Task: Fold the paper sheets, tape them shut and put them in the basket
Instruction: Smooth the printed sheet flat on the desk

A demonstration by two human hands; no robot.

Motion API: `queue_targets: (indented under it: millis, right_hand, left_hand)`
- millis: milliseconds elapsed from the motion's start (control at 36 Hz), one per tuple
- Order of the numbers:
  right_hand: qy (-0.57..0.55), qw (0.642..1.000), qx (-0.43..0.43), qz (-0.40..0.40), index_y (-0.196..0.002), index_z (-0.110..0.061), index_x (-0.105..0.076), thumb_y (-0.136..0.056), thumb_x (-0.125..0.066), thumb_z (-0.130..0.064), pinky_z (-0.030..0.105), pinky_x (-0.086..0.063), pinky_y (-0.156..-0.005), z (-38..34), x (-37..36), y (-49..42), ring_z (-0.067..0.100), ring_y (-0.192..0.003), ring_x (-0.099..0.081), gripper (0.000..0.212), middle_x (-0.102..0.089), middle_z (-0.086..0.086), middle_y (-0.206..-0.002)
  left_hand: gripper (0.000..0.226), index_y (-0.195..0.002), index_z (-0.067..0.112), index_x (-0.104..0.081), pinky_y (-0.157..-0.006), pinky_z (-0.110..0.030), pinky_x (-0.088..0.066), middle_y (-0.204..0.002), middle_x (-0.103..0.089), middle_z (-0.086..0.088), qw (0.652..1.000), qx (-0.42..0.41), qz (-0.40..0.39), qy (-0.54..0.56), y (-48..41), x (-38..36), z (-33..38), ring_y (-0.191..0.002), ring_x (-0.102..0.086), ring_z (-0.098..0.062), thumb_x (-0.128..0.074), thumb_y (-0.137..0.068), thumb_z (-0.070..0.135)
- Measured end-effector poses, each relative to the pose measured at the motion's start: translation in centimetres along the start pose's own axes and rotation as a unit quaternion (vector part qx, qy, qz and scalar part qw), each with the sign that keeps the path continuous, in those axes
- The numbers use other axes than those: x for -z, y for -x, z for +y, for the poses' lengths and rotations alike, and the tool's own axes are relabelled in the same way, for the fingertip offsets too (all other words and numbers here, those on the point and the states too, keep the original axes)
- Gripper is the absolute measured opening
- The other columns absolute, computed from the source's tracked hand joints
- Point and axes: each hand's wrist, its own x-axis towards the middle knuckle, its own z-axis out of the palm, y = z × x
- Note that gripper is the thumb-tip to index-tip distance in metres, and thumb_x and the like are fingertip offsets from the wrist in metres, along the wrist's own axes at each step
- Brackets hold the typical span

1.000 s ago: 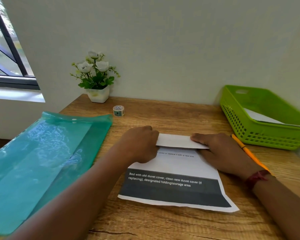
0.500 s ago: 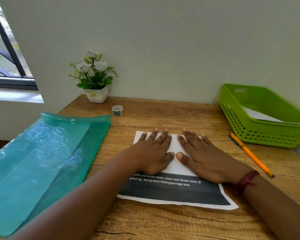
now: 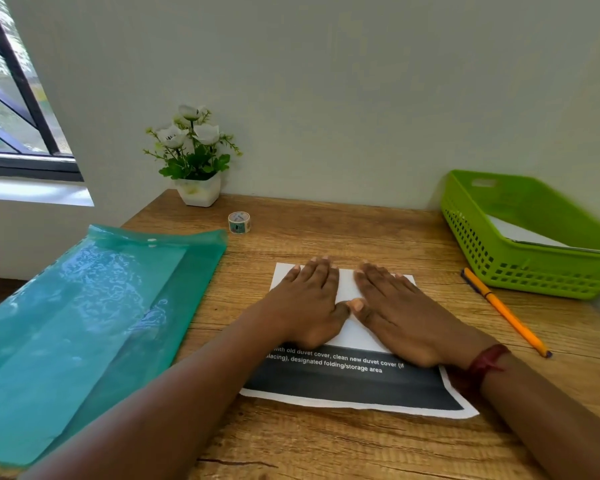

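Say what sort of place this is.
Probably a study or home-office corner: a wooden desk pushed against a plain wall beside a window, with a potted flower plant, a teal document folder and a pencil on it.

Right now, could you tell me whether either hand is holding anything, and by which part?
Nothing is gripped: the left hand and right hand lie flat, pressing the folded-over flap of the paper sheet against the desk.
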Motion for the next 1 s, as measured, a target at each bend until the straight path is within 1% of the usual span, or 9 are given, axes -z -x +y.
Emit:
queue_targets:
  millis: [167,306,361,417,472,528,611,722,1000]
  right_hand:
    - [0.000,0.999,-0.034,-0.006,-0.155,-0.023,0.011,-0.078,0.008,-0.073,0.032,0.007,-0.121,1.5,0.3,0.3,0.008,-0.147,0.017,0.092,0.020,-0.005,-0.161]
    - [-0.002,1.000,-0.024,0.001,-0.156,-0.021,0.006,-0.083,-0.003,-0.073,0.032,0.003,-0.122,2.0,0.5,0.4,0.008,-0.149,0.012,0.090,0.016,-0.004,-0.162]
    - [-0.008,1.000,-0.017,0.023,-0.157,-0.020,-0.004,-0.086,-0.010,-0.071,0.031,-0.003,-0.122,2.2,0.6,0.4,0.010,-0.150,0.005,0.087,0.008,-0.003,-0.164]
    - [-0.021,0.998,-0.017,0.057,-0.155,-0.022,-0.020,-0.085,-0.015,-0.073,0.033,-0.016,-0.121,2.5,0.8,0.4,0.014,-0.148,-0.010,0.087,-0.007,-0.003,-0.163]
    - [-0.025,0.996,-0.017,0.088,-0.150,-0.024,-0.034,-0.082,-0.018,-0.076,0.036,-0.030,-0.114,2.8,1.1,0.5,0.015,-0.139,-0.026,0.086,-0.024,-0.002,-0.154]
    - [-0.023,0.994,-0.011,0.106,-0.146,-0.026,-0.041,-0.081,-0.021,-0.078,0.035,-0.037,-0.107,3.0,1.2,0.4,0.014,-0.129,-0.035,0.086,-0.035,-0.004,-0.142]
    - [-0.025,0.992,-0.004,0.127,-0.143,-0.027,-0.044,-0.078,-0.025,-0.080,0.033,-0.039,-0.101,3.2,1.3,0.2,0.013,-0.119,-0.039,0.086,-0.040,-0.006,-0.129]
    - [-0.049,0.988,-0.009,0.145,-0.140,-0.030,-0.047,-0.073,-0.030,-0.083,0.033,-0.039,-0.099,3.4,1.2,0.0,0.012,-0.113,-0.039,0.087,-0.038,-0.009,-0.117]
    - [-0.081,0.986,-0.028,0.145,-0.140,-0.033,-0.047,-0.064,-0.037,-0.086,0.033,-0.037,-0.099,3.7,1.0,-0.5,0.014,-0.111,-0.038,0.092,-0.038,-0.007,-0.111]
  left_hand:
    - [0.073,-0.156,0.010,0.012,-0.121,-0.041,0.004,-0.163,0.018,-0.009,0.998,0.056,-0.014,0.003,0.1,0.7,-1.4,-0.151,0.016,-0.023,-0.015,-0.104,0.054]
    - [0.077,-0.157,0.011,0.007,-0.124,-0.044,-0.003,-0.164,0.012,-0.008,0.998,0.055,-0.014,-0.008,0.1,1.2,-1.9,-0.152,0.010,-0.023,-0.019,-0.102,0.058]
    - [0.079,-0.157,0.012,0.001,-0.123,-0.046,-0.009,-0.165,0.006,-0.007,0.998,0.056,-0.010,-0.014,0.1,1.5,-2.2,-0.152,0.003,-0.025,-0.023,-0.100,0.061]
    - [0.081,-0.157,0.015,-0.011,-0.121,-0.049,-0.019,-0.165,-0.008,-0.008,0.998,0.059,0.006,-0.019,0.1,1.8,-2.5,-0.151,-0.011,-0.029,-0.028,-0.097,0.066]
    - [0.081,-0.153,0.019,-0.026,-0.113,-0.051,-0.032,-0.156,-0.027,-0.010,0.997,0.065,0.030,-0.021,0.1,2.1,-2.8,-0.142,-0.029,-0.031,-0.034,-0.092,0.071]
    - [0.082,-0.149,0.022,-0.034,-0.107,-0.052,-0.039,-0.147,-0.036,-0.008,0.996,0.073,0.045,-0.018,0.1,2.2,-3.2,-0.134,-0.035,-0.029,-0.039,-0.087,0.076]
    - [0.088,-0.148,0.026,-0.036,-0.106,-0.054,-0.039,-0.147,-0.033,-0.008,0.995,0.085,0.054,-0.001,-0.2,2.4,-3.8,-0.136,-0.031,-0.029,-0.045,-0.080,0.081]
    - [0.089,-0.143,0.027,-0.039,-0.107,-0.056,-0.037,-0.148,-0.032,-0.006,0.994,0.085,0.059,0.031,-0.5,2.4,-4.7,-0.139,-0.027,-0.028,-0.051,-0.074,0.083]
    - [0.076,-0.126,0.034,-0.044,-0.110,-0.060,-0.027,-0.138,-0.041,0.004,0.992,0.089,0.064,0.067,-0.9,2.3,-5.2,-0.133,-0.033,-0.022,-0.059,-0.069,0.082]
